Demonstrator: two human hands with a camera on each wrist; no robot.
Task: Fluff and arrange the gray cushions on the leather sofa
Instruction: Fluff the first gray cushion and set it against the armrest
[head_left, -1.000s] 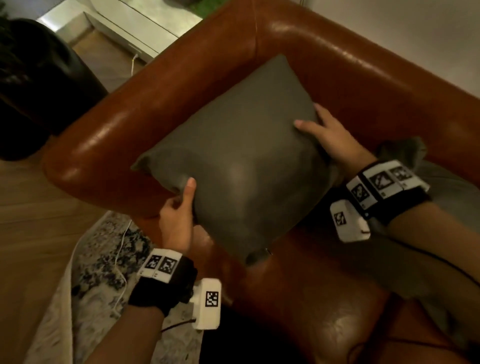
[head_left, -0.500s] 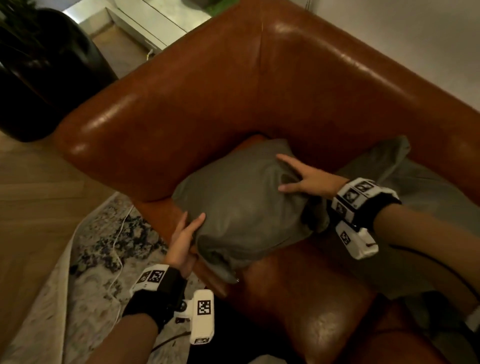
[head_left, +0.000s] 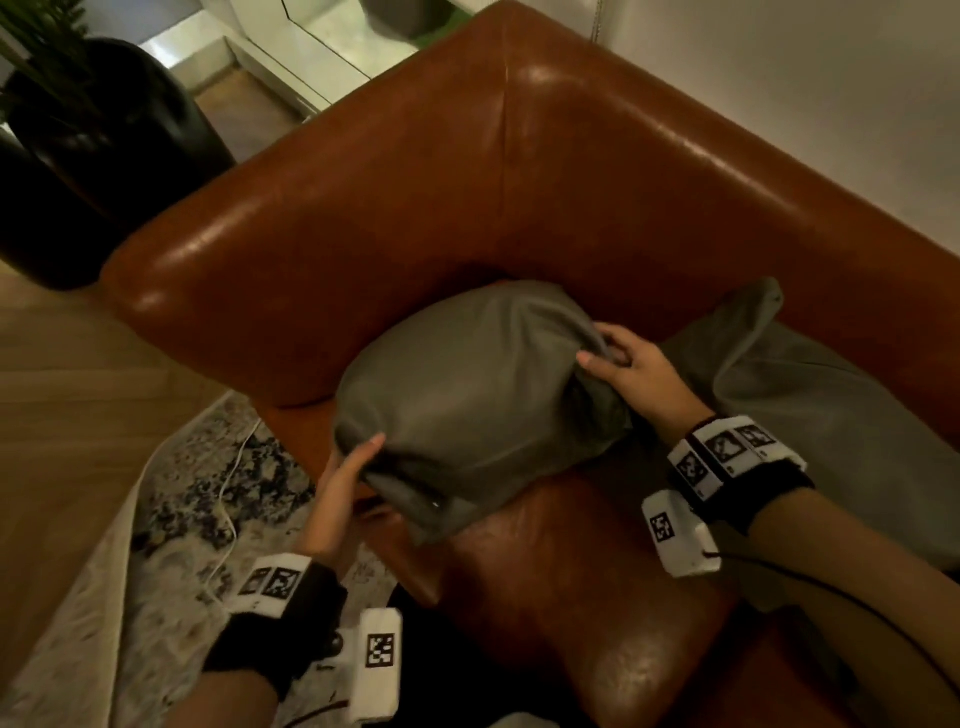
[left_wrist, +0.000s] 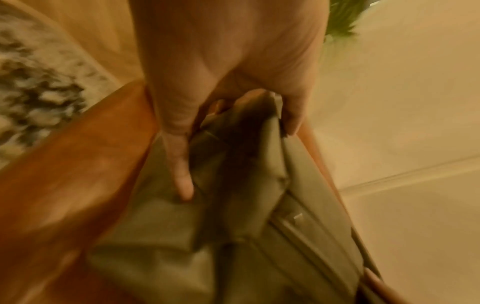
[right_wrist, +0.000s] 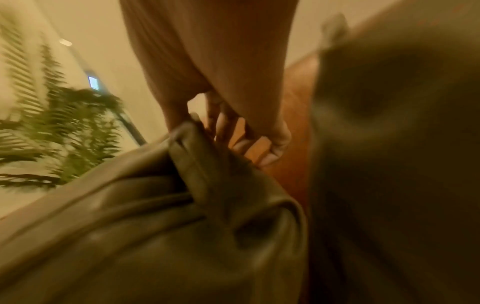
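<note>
Cushions: 2 gray ones on the sofa (head_left: 467, 171).
Cushion 1 (head_left: 483, 395): lies in the sofa's corner on the seat, bunched inward from both ends; its long axis runs from the near-left end by the armrest to the far-right end by the backrest.
Cushion 2 (head_left: 810, 395): lies flat on the seat just right of cushion 1, 1 corner pointing up against the backrest.
Hands: 2.
Left hand (head_left: 340, 488): grips the near-left end of cushion 1, thumb on top, fingers curled beneath.
Right hand (head_left: 631, 376): grips the far-right end of cushion 1, fingers curled into the gathered fabric.
Floor: 1 patterned rug (head_left: 171, 525), 1 white cable (head_left: 228, 499), 1 black planter (head_left: 93, 156).
</note>
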